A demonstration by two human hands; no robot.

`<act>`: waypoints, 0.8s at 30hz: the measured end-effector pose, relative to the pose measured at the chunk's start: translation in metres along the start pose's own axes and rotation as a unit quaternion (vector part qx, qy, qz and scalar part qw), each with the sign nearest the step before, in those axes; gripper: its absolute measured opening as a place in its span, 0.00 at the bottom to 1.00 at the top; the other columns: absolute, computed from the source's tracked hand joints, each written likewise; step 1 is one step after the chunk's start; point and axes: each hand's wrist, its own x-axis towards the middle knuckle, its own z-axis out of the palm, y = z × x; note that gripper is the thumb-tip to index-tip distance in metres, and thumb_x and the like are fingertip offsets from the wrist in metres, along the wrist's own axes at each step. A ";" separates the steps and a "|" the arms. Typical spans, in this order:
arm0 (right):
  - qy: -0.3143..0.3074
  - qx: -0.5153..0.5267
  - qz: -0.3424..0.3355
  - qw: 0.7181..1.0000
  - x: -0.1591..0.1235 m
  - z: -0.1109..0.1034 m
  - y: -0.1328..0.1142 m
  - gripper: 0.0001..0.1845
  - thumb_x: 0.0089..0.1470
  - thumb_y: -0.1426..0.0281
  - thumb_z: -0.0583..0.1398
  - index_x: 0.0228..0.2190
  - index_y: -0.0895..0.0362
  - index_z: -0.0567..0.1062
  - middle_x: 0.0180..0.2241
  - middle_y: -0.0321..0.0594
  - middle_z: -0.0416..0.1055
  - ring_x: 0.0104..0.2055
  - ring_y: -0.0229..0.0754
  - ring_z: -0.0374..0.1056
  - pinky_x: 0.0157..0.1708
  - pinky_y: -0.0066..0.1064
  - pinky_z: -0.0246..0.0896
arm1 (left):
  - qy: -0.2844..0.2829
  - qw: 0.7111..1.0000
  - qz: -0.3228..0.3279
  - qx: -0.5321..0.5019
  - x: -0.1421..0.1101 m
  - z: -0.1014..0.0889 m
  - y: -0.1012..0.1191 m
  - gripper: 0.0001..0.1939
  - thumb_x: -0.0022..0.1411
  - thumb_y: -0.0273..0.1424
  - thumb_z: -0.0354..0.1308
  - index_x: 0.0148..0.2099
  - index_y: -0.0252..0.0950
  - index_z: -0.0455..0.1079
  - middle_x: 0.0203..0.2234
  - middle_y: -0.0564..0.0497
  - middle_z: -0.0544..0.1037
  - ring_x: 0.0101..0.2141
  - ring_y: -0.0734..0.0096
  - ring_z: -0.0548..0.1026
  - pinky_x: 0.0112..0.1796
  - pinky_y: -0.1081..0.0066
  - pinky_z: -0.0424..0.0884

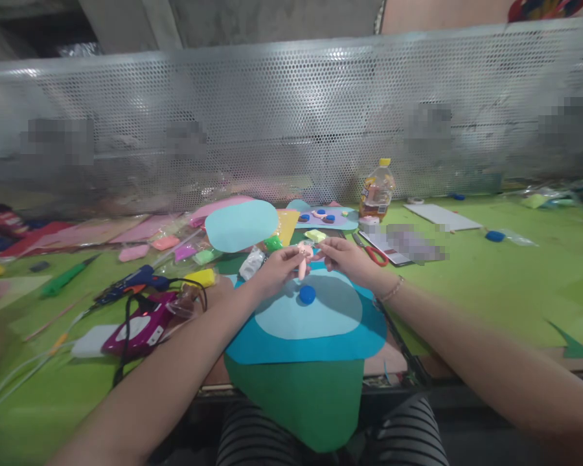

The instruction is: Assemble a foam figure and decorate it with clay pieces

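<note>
Above the paper in front of me, my left hand (280, 270) pinches a piece of pale pink clay (302, 268), one end of which hangs down like a short strip. My right hand (341, 256) meets it from the other side, its fingers pressed together at the clay's edge. Just below the hands, a round blue clay disc (308, 295) lies on a light blue paper shape (276, 317). Under that are a darker blue sheet (272, 349) and a green sheet (311, 395) overhanging the table edge. A yellow-green clay packet (315, 236) lies just beyond my fingers.
Left are a glue gun (131, 285), a magenta power strip (140, 327) with cables, and clay packets (184, 251). Behind stand a bottle (377, 191) and a decorated paper shape (320, 219). Red-handled scissors (376, 255) lie right. A perforated metal screen (272, 129) closes the back.
</note>
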 end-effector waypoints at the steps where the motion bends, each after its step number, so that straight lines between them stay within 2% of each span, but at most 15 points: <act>1: 0.001 -0.018 -0.013 1.000 0.000 -0.001 0.000 0.11 0.51 0.62 0.58 0.28 0.58 0.68 0.23 0.35 0.71 0.19 0.30 0.58 0.21 0.25 0.55 | 0.005 1.000 -0.012 -0.004 0.000 0.001 -0.001 0.18 0.49 0.41 0.64 0.38 0.32 0.70 0.25 0.51 0.73 0.29 0.74 0.73 0.38 0.68 0.70; 4: 0.002 -0.066 -0.046 0.997 -0.001 -0.003 0.002 0.19 0.51 0.54 0.56 0.25 0.59 0.70 0.16 0.31 0.63 0.16 0.30 0.55 0.18 0.25 0.52 | 0.010 0.999 -0.041 -0.002 0.000 0.003 -0.002 0.20 0.47 0.41 0.65 0.38 0.33 0.70 0.30 0.50 0.73 0.27 0.75 0.74 0.35 0.69 0.72; 7: 0.005 -0.058 -0.069 0.996 0.001 -0.006 0.005 0.20 0.51 0.54 0.56 0.26 0.60 0.73 0.14 0.28 0.56 0.16 0.30 0.52 0.18 0.25 0.50 | 0.010 0.999 -0.050 0.013 0.000 0.004 -0.003 0.19 0.49 0.42 0.64 0.38 0.33 0.70 0.31 0.50 0.73 0.25 0.77 0.73 0.32 0.71 0.72; 9: 0.013 -0.027 -0.056 0.998 0.002 -0.005 0.006 0.17 0.50 0.57 0.58 0.29 0.60 0.74 0.17 0.30 0.61 0.19 0.30 0.56 0.20 0.25 0.53 | 0.014 0.998 -0.049 0.023 -0.001 0.005 -0.003 0.18 0.50 0.41 0.63 0.38 0.33 0.70 0.31 0.50 0.73 0.24 0.78 0.72 0.32 0.71 0.73; 12: 0.010 0.013 -0.013 1.000 0.002 -0.002 0.003 0.12 0.47 0.65 0.62 0.34 0.59 0.76 0.27 0.38 0.71 0.28 0.33 0.65 0.29 0.26 0.61 | 0.021 0.998 -0.046 0.031 -0.001 0.005 -0.002 0.17 0.52 0.41 0.61 0.39 0.33 0.70 0.31 0.49 0.74 0.23 0.79 0.71 0.31 0.71 0.73; 14: 0.010 0.021 0.000 1.000 0.001 0.000 0.001 0.12 0.45 0.69 0.63 0.35 0.58 0.76 0.31 0.40 0.74 0.32 0.35 0.67 0.34 0.28 0.63 | 0.022 0.998 -0.046 0.032 0.000 0.005 -0.002 0.17 0.52 0.41 0.61 0.39 0.33 0.70 0.32 0.48 0.74 0.23 0.80 0.71 0.31 0.71 0.73; 16: 0.028 0.011 -0.005 1.000 -0.001 0.001 -0.001 0.11 0.43 0.68 0.64 0.32 0.58 0.77 0.30 0.40 0.74 0.31 0.35 0.67 0.34 0.29 0.64 | 0.026 0.998 -0.047 0.033 0.000 0.004 -0.002 0.17 0.52 0.41 0.61 0.40 0.34 0.71 0.32 0.48 0.74 0.23 0.80 0.71 0.31 0.71 0.72; 18: 0.050 -0.019 -0.019 0.998 -0.001 -0.001 -0.002 0.10 0.42 0.65 0.65 0.27 0.59 0.76 0.25 0.39 0.72 0.26 0.34 0.64 0.29 0.28 0.62 | 0.032 0.998 -0.048 0.034 0.001 0.004 -0.002 0.17 0.51 0.41 0.62 0.39 0.34 0.71 0.32 0.48 0.75 0.23 0.80 0.71 0.31 0.72 0.72; 21: 0.058 -0.052 -0.041 0.996 -0.001 -0.004 -0.001 0.15 0.42 0.59 0.64 0.22 0.60 0.75 0.19 0.35 0.66 0.20 0.31 0.57 0.22 0.27 0.55 | 0.031 0.997 -0.053 0.039 0.001 0.004 -0.002 0.16 0.51 0.40 0.62 0.39 0.35 0.72 0.32 0.49 0.74 0.23 0.79 0.71 0.30 0.72 0.71; 24: 0.046 -0.018 -0.040 0.998 0.000 -0.005 0.001 0.17 0.44 0.57 0.62 0.26 0.60 0.76 0.20 0.34 0.64 0.22 0.31 0.58 0.23 0.26 0.56 | 0.028 0.997 -0.054 0.044 0.000 0.005 -0.002 0.16 0.51 0.40 0.62 0.39 0.35 0.71 0.32 0.49 0.73 0.23 0.80 0.70 0.30 0.72 0.70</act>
